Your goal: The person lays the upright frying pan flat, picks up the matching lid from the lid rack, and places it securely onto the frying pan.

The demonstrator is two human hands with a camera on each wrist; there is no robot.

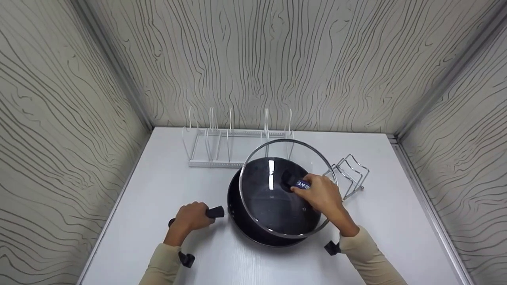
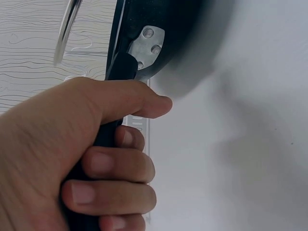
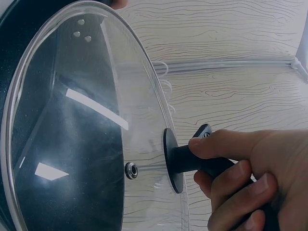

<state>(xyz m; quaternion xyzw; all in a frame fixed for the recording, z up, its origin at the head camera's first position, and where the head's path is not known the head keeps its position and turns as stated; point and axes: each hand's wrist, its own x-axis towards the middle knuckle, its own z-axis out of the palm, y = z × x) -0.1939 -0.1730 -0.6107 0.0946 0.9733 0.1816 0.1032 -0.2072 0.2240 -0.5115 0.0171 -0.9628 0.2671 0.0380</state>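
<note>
A dark frying pan (image 1: 237,221) is in the middle of the head view, its black handle pointing left. My left hand (image 1: 193,217) grips that handle (image 2: 108,134), fingers curled round it and thumb lying across. Over the pan is a clear glass lid (image 1: 273,198) with a metal rim, tilted and set off toward the back right. My right hand (image 1: 323,194) holds the lid's black knob (image 3: 192,159), fingers wrapped round it. Whether the lid's rim touches the pan, I cannot tell.
A white wire rack (image 1: 216,163) with upright loops stands at the back of the white table (image 1: 174,182), partly behind the lid. On the right lies a small chrome wire stand (image 1: 354,178). Patterned wall panels (image 1: 253,59) enclose the table at the back and sides.
</note>
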